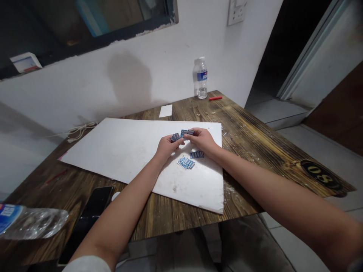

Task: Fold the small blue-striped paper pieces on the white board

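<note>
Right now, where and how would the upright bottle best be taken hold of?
Probably around its middle, at the blue label, coming level from the near side. The bottle stands upright with a rounded body, which suits a sideways wrap, and the wall close behind it leaves little room there.

Wore a whitish sleeve (86, 264) at lower left of the frame, rounded and plain at its edge | showed a bare left forearm (127, 200) and a bare right forearm (263, 185), tapering to bare left hand (166, 147) and right hand (203, 140) near centre | had on dark greyish-brown trousers (249, 241), dimly lit, at bottom centre-right
</note>
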Available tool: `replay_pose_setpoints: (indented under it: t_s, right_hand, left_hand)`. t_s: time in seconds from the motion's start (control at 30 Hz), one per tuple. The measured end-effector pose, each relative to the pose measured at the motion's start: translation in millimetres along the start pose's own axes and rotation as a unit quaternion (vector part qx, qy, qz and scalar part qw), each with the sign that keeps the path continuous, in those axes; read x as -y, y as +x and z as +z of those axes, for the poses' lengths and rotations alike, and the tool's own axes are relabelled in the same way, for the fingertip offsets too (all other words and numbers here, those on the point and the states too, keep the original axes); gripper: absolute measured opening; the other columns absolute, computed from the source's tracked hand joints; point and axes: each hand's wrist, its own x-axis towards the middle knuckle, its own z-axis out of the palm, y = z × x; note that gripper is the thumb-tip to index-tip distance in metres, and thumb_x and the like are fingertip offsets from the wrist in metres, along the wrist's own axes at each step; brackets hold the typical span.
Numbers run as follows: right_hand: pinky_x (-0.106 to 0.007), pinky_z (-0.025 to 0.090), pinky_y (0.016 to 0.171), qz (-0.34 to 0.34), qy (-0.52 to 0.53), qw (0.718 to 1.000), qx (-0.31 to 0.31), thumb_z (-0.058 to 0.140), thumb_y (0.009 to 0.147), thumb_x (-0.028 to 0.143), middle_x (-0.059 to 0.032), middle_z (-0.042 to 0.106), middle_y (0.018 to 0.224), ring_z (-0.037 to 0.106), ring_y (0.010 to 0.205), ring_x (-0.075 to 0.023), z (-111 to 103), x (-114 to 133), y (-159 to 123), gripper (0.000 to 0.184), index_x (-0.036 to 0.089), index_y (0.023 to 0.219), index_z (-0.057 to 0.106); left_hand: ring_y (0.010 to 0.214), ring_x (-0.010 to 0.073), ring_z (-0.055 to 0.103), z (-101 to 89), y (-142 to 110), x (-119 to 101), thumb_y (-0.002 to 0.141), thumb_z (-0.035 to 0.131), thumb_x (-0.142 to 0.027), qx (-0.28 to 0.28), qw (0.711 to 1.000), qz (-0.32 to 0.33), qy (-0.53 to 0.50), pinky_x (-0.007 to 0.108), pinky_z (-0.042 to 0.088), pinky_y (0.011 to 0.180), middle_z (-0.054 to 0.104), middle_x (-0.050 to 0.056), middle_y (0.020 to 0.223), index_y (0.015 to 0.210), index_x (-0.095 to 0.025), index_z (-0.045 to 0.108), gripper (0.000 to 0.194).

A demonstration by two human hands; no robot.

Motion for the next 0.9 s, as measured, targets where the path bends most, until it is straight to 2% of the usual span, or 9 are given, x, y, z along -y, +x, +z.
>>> replay_pose_setpoints:
  t_s: [0.2, 0.37, 0.47, 0.6, 0.9]
  right_hand:
    - [-0.025, 0.033, 0.053, -0.001, 0.001, 1.0, -0.003, 0.074, 0.063, 0.052, 0.0035, 0.051, 0.058, 0.042, 0.055, -0.0097, -0.1, 1.5, -1.1, 0.038, 0.017, 0.068, 0.059]
    - [-0.026, 0.033, 0.055, -0.007, 0.003, 1.0, 0.019, 0.073, 0.064, 0.052, 0.0034, 0.052, 0.059, 0.042, 0.055, -0.0099, 1.0, 1.1, -0.6, 0.038, 0.017, 0.069, 0.059]
    - [-0.026, 0.033, 0.055, -0.018, -0.004, 1.0, 0.018, 0.072, 0.066, 0.048, 0.0038, 0.051, 0.058, 0.041, 0.055, -0.01, 1.0, -1.4, 0.6, 0.033, 0.018, 0.068, 0.058]
    - [-0.027, 0.034, 0.056, -0.031, -0.031, 0.999, -0.014, 0.069, 0.068, 0.044, 0.0023, 0.053, 0.06, 0.044, 0.057, -0.0117, -0.8, -7.3, 4.3, 0.028, 0.018, 0.069, 0.059]
    - [-0.027, 0.036, 0.061, -0.083, -0.113, 0.99, -0.017, 0.065, 0.071, 0.033, 0.0016, 0.058, 0.066, 0.048, 0.063, -0.0133, -1.2, -5.8, 5.0, 0.016, 0.019, 0.075, 0.062]
  left_hand:
    - [0.051, 0.0096, 0.044, -0.5, -2.2, -3.2, 0.064, 0.078, -0.049, -0.014, 1.0, 0.001, 0.019, 0.026, 0.033, 0.052, 0.058, 0.002, 0.055, 0.066, -0.015, 0.069, 0.035]
    - [0.048, 0.0078, 0.039, -0.5, -1.6, -1.7, 0.067, 0.076, -0.048, 0.01, 1.0, -0.008, 0.009, 0.024, 0.028, 0.05, 0.052, -0.001, 0.05, 0.069, -0.014, 0.07, 0.035]
    - [0.049, 0.0075, 0.04, 1.1, -0.2, 0.7, 0.071, 0.075, -0.046, 0.035, 0.999, 0.0, -0.026, 0.023, 0.03, 0.05, 0.055, 0.0, 0.054, 0.071, -0.014, 0.069, 0.032]
    - [0.049, 0.0075, 0.043, 3.7, 1.5, 4.3, 0.074, 0.071, -0.044, 0.058, 0.995, -0.002, -0.078, 0.022, 0.032, 0.047, 0.057, 0.001, 0.058, 0.077, -0.014, 0.068, 0.031]
    - [0.045, 0.0082, 0.049, 3.8, 1.1, 1.8, 0.063, 0.079, -0.05, 0.022, 0.998, -0.019, -0.052, 0.024, 0.04, 0.044, 0.069, 0.008, 0.071, 0.079, -0.011, 0.067, 0.043]
